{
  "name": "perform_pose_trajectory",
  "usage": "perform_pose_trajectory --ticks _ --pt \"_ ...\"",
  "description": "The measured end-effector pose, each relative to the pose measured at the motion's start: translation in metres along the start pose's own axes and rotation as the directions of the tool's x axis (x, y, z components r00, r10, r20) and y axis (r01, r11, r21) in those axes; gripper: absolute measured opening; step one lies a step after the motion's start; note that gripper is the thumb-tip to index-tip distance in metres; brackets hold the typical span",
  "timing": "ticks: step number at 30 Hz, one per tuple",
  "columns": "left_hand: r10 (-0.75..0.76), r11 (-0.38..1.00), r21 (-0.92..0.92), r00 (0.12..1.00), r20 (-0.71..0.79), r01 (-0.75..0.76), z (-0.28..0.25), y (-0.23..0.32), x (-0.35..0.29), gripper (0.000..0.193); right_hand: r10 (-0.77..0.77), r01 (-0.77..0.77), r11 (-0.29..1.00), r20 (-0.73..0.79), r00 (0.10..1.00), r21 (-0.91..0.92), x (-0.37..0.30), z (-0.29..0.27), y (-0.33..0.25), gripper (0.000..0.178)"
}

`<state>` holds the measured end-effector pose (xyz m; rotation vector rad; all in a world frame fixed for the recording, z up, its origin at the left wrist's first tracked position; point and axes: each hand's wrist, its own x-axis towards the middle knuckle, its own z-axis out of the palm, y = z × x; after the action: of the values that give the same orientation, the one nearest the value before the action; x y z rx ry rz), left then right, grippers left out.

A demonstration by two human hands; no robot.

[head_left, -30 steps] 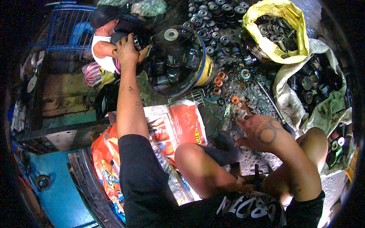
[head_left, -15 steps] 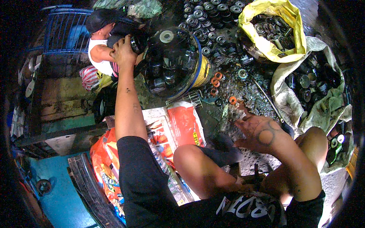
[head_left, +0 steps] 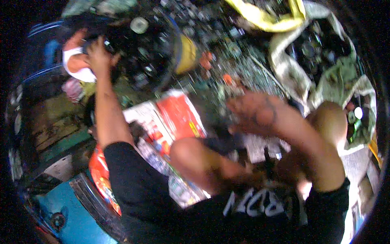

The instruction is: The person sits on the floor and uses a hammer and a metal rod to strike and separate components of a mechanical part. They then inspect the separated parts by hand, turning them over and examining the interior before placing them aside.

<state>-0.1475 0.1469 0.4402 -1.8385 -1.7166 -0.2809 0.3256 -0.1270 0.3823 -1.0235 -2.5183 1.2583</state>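
My left arm reaches far to the upper left. My left hand (head_left: pixel 98 59) looks closed around a dark metal can (head_left: pixel 108 45), blurred by motion, at the left rim of a wide container (head_left: pixel 178 40). That container has a dark inside, a blue rim and a yellow side, and it holds several dark cans and a pale round disc (head_left: pixel 139 25). Above the gritty floor, in front of my knees, my right hand (head_left: pixel 254 112) hovers with its fingers loosely bent and apart. Nothing shows in it, though the fingertips are smeared. Orange rings (head_left: pixel 206 60) lie beyond it.
Another person in a white top (head_left: pixel 79 65) sits at the upper left. A yellow sack (head_left: pixel 264 20) and a whitish sack (head_left: pixel 284 57) of dark metal parts stand at the right. A thin rod (head_left: pixel 268 75) lies beside them. Red-and-white sacking (head_left: pixel 178 114) covers the ground near my left knee.
The whole view has shifted, so the scene sits further up and left, and is now blurred. My left hand stays by the container's left side; my right hand stays over the floor.
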Motion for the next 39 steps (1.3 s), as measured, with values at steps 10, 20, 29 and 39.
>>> perform_pose_trajectory --ticks 10,20,29,39 --pt "0.179 0.983 0.021 0.982 0.060 -0.180 -0.029 0.032 0.026 0.080 -0.305 0.385 0.923 -0.592 0.746 0.011 -0.010 0.000 0.057 0.026" --pt "0.355 0.207 -0.515 0.427 0.832 0.832 -0.064 0.409 -0.103 0.057 -0.058 0.054 0.996 0.049 0.997 0.074 -0.014 0.043 0.003 0.020" --pt "0.676 0.093 -0.399 0.236 0.698 0.912 0.013 0.529 -0.165 0.035 0.207 -0.197 0.978 0.182 0.961 -0.072 -0.036 0.084 0.035 0.032" --pt "-0.058 -0.229 -0.337 0.333 0.941 0.913 0.147 0.458 -0.250 0.015 0.321 -0.271 0.947 0.506 0.801 -0.174 -0.090 -0.010 0.015 0.054"
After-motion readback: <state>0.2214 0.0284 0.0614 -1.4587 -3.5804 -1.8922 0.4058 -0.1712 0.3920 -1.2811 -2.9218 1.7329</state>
